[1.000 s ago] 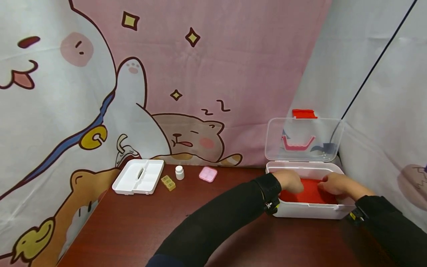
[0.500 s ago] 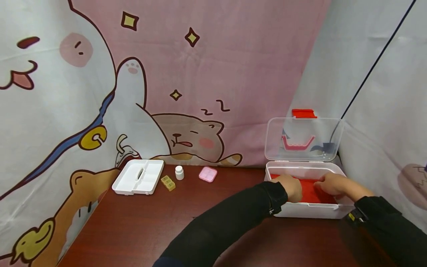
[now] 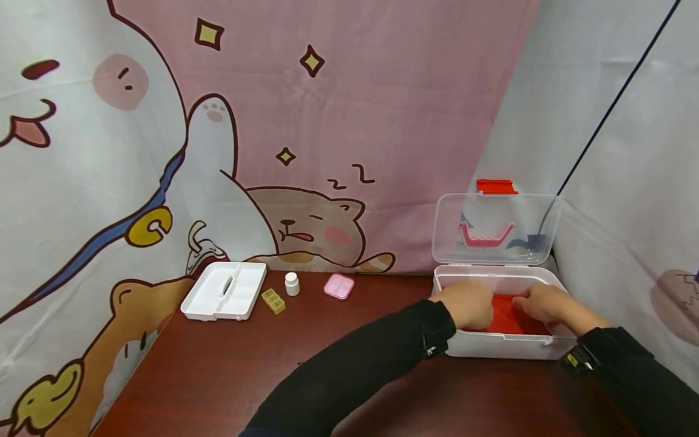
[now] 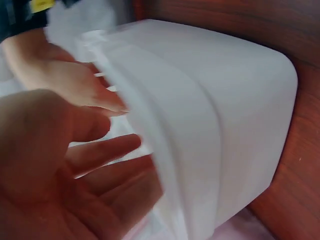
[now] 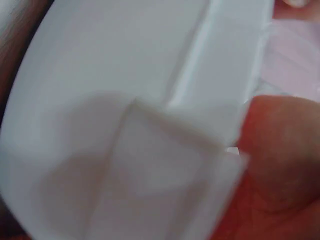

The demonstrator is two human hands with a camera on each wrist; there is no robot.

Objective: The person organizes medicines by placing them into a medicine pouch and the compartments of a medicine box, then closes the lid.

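Note:
A white plastic box [image 3: 499, 348] stands at the right of the table with its clear lid [image 3: 448, 230] raised. Flat red material [image 3: 516, 318] lies inside; whether it is cloth or a tray I cannot tell. My left hand [image 3: 468, 303] reaches over the box's left part; in the left wrist view its fingers [image 4: 112, 150] look fairly straight, with tips hidden behind the rim. My right hand [image 3: 546, 304] reaches in from the right, its fingers down at the red material. The box wall covers most of the right wrist view, so its grip is unclear.
A white divided tray [image 3: 248, 297] lies at the table's left, beside a small yellowish compartment case [image 3: 273, 300], a white bottle [image 3: 292, 284] and a pink case [image 3: 338, 286]. The lid has a red clasp [image 3: 496, 187] and a pink handle [image 3: 486, 241]. Printed fabric hangs behind.
My left hand moves slightly right, then back left over the box. The right hand stays nearly where it was. Box and small items stand as before; the head view shifts slightly.

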